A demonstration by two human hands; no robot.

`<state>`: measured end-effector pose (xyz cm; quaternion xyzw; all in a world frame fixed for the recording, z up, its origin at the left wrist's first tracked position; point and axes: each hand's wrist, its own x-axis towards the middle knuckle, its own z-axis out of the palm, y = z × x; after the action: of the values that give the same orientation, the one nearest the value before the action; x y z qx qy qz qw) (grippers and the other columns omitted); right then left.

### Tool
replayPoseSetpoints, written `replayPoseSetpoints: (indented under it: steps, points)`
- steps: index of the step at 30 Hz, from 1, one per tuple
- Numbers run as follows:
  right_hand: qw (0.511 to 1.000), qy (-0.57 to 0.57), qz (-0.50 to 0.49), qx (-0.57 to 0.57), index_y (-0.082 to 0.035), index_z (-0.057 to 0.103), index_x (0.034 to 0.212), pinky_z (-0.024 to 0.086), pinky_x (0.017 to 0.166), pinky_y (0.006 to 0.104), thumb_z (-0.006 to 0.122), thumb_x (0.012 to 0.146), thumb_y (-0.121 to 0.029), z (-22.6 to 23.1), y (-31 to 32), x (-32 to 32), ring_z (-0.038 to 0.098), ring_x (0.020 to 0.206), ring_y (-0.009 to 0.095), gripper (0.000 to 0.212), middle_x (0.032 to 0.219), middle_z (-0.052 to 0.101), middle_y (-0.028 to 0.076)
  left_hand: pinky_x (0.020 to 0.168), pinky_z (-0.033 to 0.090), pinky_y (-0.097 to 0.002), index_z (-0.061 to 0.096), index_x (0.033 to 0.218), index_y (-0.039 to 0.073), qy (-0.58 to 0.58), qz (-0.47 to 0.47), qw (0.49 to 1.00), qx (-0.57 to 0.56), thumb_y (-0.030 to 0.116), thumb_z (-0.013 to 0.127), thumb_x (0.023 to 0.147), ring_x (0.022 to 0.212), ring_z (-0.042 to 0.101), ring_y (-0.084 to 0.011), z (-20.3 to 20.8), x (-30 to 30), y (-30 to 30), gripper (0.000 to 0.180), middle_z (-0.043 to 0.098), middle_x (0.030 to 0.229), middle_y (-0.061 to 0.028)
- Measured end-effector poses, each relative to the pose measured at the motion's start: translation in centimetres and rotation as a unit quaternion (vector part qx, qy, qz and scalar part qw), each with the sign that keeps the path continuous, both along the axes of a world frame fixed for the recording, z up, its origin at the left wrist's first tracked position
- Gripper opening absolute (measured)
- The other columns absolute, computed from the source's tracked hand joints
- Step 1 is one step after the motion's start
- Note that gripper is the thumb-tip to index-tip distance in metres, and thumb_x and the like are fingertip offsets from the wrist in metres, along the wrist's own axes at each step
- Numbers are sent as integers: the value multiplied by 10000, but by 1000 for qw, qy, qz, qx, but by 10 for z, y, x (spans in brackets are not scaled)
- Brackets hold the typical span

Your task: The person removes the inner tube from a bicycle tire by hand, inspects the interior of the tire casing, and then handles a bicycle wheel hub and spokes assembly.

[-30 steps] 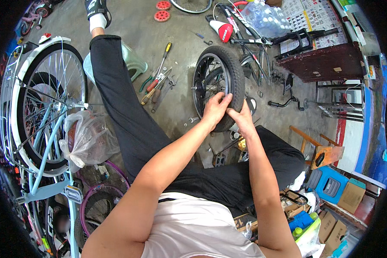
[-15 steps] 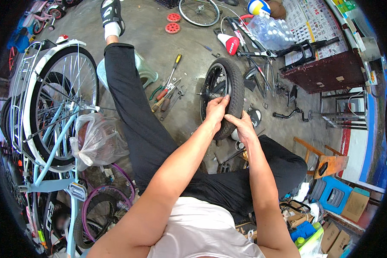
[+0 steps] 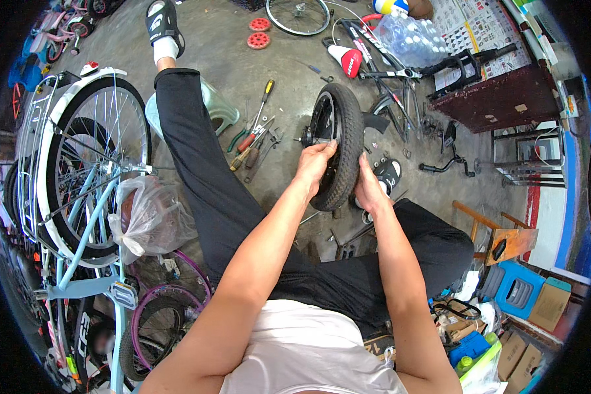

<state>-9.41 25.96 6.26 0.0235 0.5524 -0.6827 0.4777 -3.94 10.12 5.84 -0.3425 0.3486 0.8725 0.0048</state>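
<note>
A small bicycle wheel (image 3: 324,118) with a knobby black tyre (image 3: 352,125) and black rim stands upright before me, between my legs. My left hand (image 3: 314,165) is closed on its left side, fingers curled at the rim and tyre edge. Against the tyre's right side lies my right hand (image 3: 370,186), its visible fingers stretched out along the tread; part of that hand is hidden. An axle end (image 3: 302,139) sticks out at the left of the hub. Left of the wheel, a yellow-and-black screwdriver (image 3: 267,90), a red-handled tool (image 3: 246,142) and several wrenches lie on the concrete floor.
At my left stands a light-blue bicycle (image 3: 88,223) with a bagged brown object (image 3: 152,213) beside it. Bicycle frame parts (image 3: 394,98), a crank (image 3: 448,164) and bottled water (image 3: 410,43) lie to the far right. A wooden stool (image 3: 505,244) and a blue plastic stool (image 3: 515,289) are near my right knee.
My left hand has moved left and slightly down along the wheel. The right hand has gone from gripping the tyre's top with the thumb to lying along its right side. The wheel has shifted slightly left.
</note>
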Motion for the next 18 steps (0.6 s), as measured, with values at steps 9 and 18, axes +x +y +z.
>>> replayPoseSetpoints:
  steps: [9, 18]
  points:
    - [1000, 2, -21, -8, -55, 408, 1469, 313, 1130, 403, 326, 970, -693, 4, -13, 3, 436, 1344, 239, 814, 1463, 476, 91, 774, 497, -294, 684, 1143, -5, -30, -76, 996, -43, 310, 658, 951, 842, 644, -137, 20, 9, -22, 370, 716, 994, -60]
    - [988, -72, -139, -9, -72, 568, 1315, 479, 983, 399, 392, 976, -652, 8, -7, -9, 615, 1117, 236, 694, 1250, 640, 96, 875, 446, -322, 663, 1162, 83, 62, -112, 992, 14, 363, 615, 973, 911, 613, -131, -18, -4, -5, 341, 685, 1014, 1]
